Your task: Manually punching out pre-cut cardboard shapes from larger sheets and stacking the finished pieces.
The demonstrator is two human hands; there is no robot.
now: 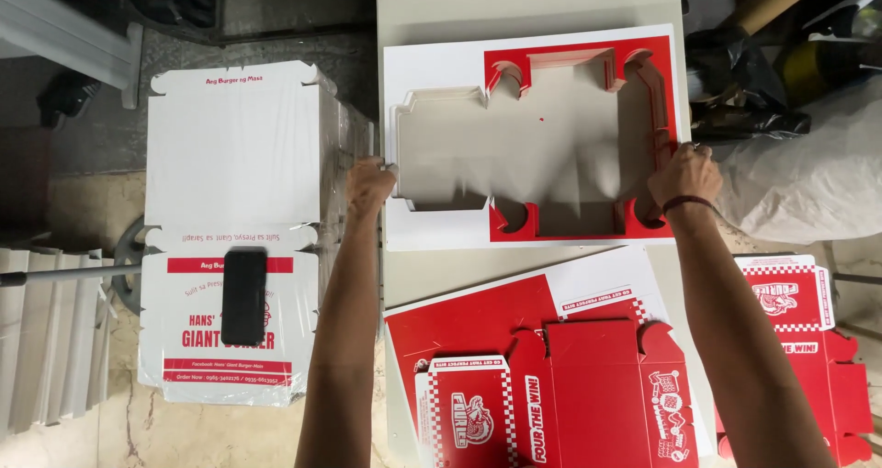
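left hand [369, 185] fisted, right hand [684, 176] clenched, arms outstretched

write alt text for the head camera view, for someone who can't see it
Seen from above, a person's left hand and right hand grip opposite edges of a die-cut cardboard blank, blurred, over a red and white sheet on a pale table. Printed red box blanks lie nearer; a black phone rests on stacked white flat boxes at left.

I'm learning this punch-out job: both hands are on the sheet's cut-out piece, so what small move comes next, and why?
Probably lift the cut-out box blank up and clear of the red and white sheet. The left hand and right hand grip its opposite edges, and it looks blurred and already raised from the red waste border.
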